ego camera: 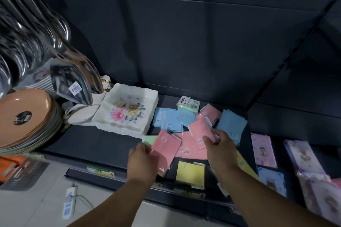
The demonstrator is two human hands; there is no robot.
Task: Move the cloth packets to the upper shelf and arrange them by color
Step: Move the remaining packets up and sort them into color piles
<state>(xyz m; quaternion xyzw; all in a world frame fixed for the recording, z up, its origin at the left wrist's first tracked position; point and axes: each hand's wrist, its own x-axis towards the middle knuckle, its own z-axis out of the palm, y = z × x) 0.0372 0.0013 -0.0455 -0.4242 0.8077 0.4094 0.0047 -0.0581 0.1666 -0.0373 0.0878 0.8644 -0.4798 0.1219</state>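
I see the cloth packets [186, 134] heaped on the shelf [96, 143] toward its right end, spilling to the front edge; a stack of square plates [127, 110] sits left of them, nearer the back.

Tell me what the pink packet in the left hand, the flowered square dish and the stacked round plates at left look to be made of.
Pink cloth packet in the left hand: soft fabric in clear glossy film, judging by the sheen at its edges. White square dish with flower print: probably glazed ceramic or melamine, smooth and shiny. Stacked peach round plates: likely plastic or melamine; soft highlight, thin rims.
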